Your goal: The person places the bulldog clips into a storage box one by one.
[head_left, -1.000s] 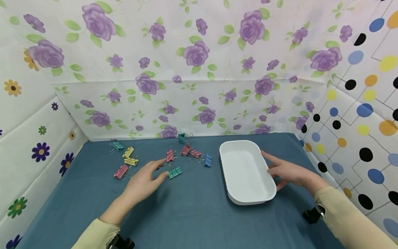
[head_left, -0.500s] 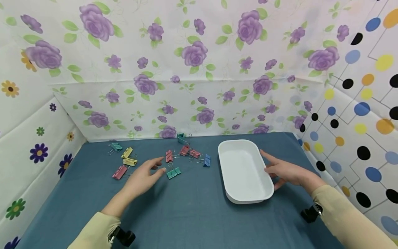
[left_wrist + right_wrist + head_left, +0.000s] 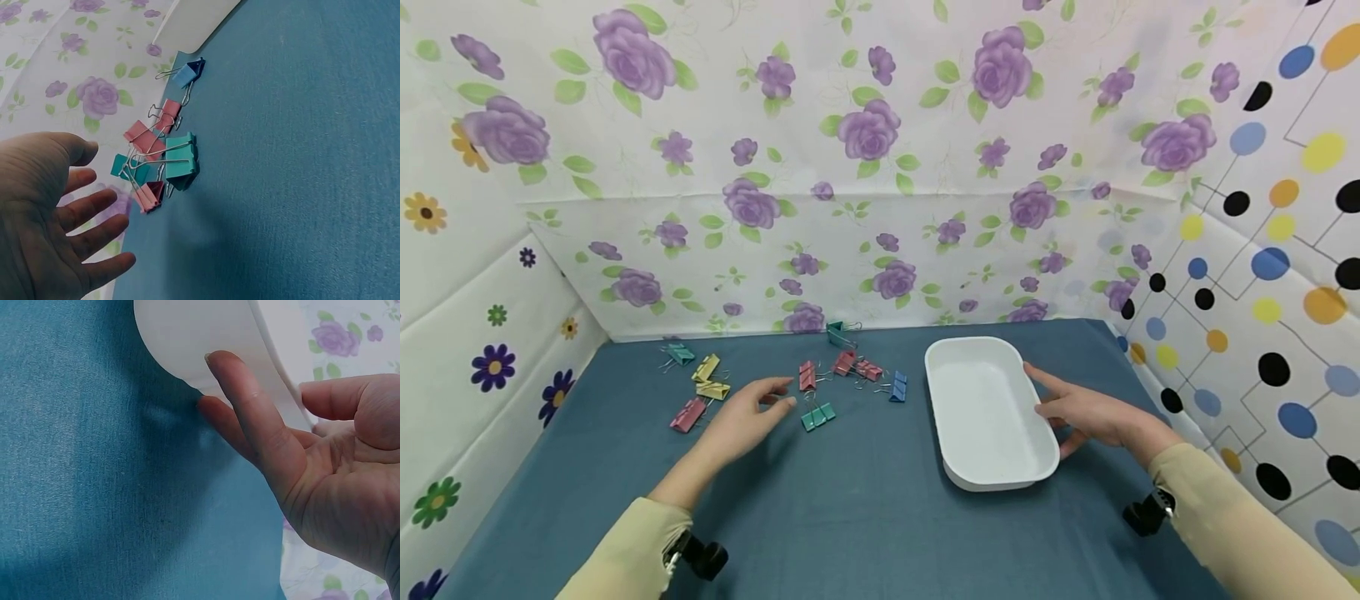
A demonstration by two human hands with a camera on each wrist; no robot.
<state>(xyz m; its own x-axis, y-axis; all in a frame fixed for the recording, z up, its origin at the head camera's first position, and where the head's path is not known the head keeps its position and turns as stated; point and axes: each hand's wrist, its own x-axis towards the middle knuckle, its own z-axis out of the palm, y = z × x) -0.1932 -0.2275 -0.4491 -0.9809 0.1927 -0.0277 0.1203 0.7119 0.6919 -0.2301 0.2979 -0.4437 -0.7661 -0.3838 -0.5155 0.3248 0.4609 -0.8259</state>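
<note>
My left hand [image 3: 747, 422] hovers over the cloth with its fingers apart and holds nothing. Just beyond its fingertips lies a teal binder clip [image 3: 818, 417], wire handles up, and behind that a red binder clip [image 3: 807, 376]. In the left wrist view the palm shows bare beside the teal clip [image 3: 180, 159]. My right hand [image 3: 1093, 414] rests against the right side of a white rectangular tray [image 3: 992, 408]. From the right wrist view, its thumb is at the tray's rim [image 3: 275, 359] and the other fingers stretch along the outer wall.
More binder clips lie at the back: a blue one [image 3: 898, 387], two red ones near a teal one [image 3: 838, 335]. Farther left are two yellow clips [image 3: 712, 390], a pink one [image 3: 688, 414] and a teal one [image 3: 679, 354]. Patterned sheets [image 3: 880, 250] wall three sides of the blue cloth.
My left hand has drawn back slightly to the left, away from the nearest teal clip. The right hand stays at the tray; the whole view has shifted a little.
</note>
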